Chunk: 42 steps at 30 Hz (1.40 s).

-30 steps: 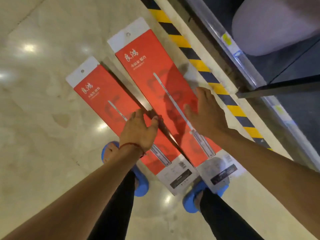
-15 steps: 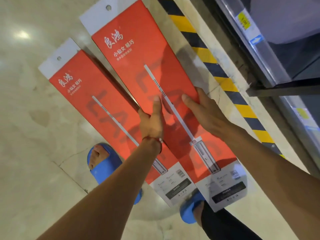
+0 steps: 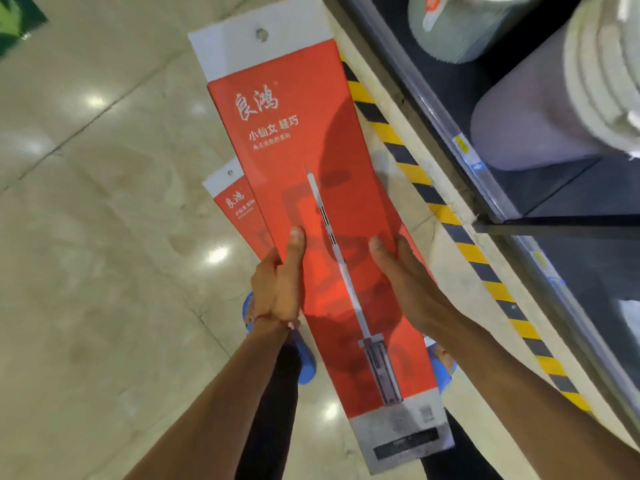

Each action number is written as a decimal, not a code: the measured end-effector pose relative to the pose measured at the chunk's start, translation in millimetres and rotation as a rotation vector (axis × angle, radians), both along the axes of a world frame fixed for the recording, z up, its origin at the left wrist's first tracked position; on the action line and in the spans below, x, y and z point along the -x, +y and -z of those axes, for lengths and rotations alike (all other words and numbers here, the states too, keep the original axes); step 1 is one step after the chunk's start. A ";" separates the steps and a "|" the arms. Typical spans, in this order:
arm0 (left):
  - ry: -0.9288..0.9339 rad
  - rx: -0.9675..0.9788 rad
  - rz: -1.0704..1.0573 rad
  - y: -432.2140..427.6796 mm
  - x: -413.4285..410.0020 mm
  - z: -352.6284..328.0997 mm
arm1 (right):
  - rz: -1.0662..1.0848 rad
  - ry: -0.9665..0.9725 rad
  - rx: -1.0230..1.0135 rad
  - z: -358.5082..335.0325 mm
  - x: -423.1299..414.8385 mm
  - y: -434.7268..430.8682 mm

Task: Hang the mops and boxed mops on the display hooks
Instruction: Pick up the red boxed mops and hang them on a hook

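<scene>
Glossy floor (image 3: 104, 237), shelf (image 3: 571, 188) beside us. Our left hand (image 3: 277, 289) and right hand (image 3: 405, 282): fingers (image 3: 379, 252) clamped on long edges of the red box (image 3: 311, 133), hole (image 3: 262, 34) end leading, likely for hooking; spare box (image 3: 239, 209) below

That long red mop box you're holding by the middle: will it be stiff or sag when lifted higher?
Probably stiff: the red mop box lies straight with both ends unsupported, held only at mid-length by the left hand and right hand. Likely light for its length, since thumb-and-finger grips carry it. Its glossy face may slip.
</scene>
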<state>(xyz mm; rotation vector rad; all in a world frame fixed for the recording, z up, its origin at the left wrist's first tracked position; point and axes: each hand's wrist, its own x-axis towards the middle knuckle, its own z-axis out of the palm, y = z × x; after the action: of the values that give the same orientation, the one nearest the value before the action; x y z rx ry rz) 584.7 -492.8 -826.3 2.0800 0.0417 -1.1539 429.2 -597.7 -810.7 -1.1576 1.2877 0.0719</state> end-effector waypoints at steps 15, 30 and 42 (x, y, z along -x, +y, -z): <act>-0.056 0.321 0.427 14.7 -62.3 -173.2 | 0.344 -0.229 0.265 -185.3 -55.8 2.4; 0.197 0.497 0.620 86.5 49.7 -308.4 | 0.312 -0.263 0.564 -310.6 111.2 135.1; 0.318 0.815 0.710 111.0 171.9 -506.9 | 0.463 -0.247 0.697 -466.6 243.2 270.3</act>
<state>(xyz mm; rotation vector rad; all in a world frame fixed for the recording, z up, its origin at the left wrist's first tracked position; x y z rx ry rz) 412.9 -381.8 -319.4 1.1745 -0.9223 -1.5513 186.0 -327.4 -344.1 -1.3523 1.3618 -0.8947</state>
